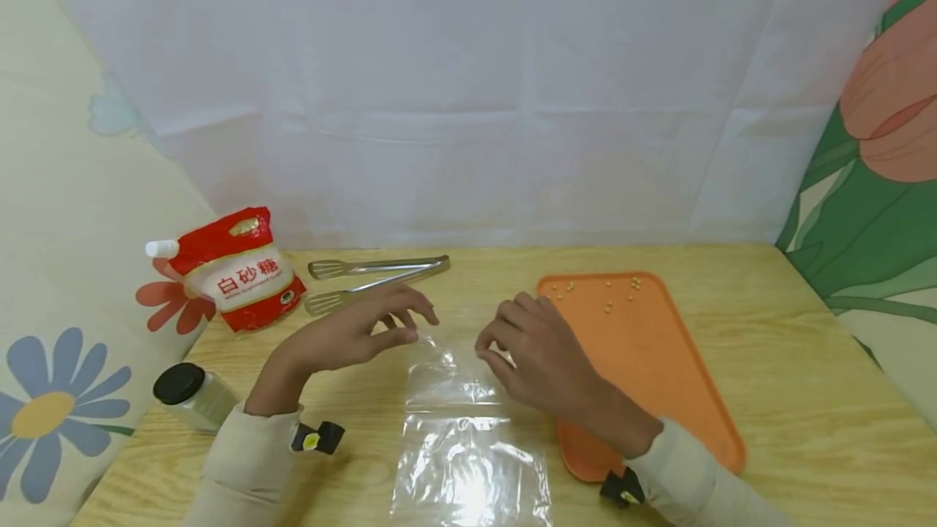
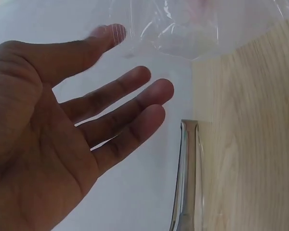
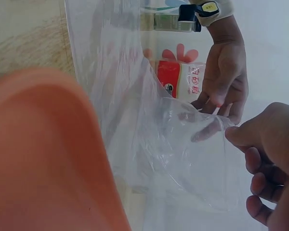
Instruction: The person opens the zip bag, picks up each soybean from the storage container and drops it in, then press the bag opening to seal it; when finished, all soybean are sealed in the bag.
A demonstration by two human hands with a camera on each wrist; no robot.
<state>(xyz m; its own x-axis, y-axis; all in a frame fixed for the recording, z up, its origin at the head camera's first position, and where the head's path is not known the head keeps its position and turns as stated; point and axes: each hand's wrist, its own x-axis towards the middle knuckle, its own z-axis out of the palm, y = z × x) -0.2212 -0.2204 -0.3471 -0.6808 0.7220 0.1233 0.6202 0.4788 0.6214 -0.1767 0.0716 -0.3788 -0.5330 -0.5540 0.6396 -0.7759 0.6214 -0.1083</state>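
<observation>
A clear plastic bag [image 1: 472, 462] lies along the table toward me, its upper part raised between both hands. My right hand [image 1: 538, 352] pinches the bag's upper edge between thumb and forefinger, as the right wrist view shows. My left hand [image 1: 359, 328] has its fingers spread and fairly straight. Its thumb [image 2: 113, 36] overlaps the clear film, and one left finger [image 3: 207, 131] shows through the plastic. To the right, partly under my right forearm, is an orange tray [image 1: 651, 356] with several small pale round beads [image 1: 609, 307] near its far end.
Metal tongs [image 1: 410, 271] lie open behind my left hand. Further left, a red and white bag of sugar [image 1: 245, 271] with a white spout leans by the wall. A jar [image 1: 198, 397] with a black lid stands at the left edge. A white cloth [image 1: 468, 104] hangs behind.
</observation>
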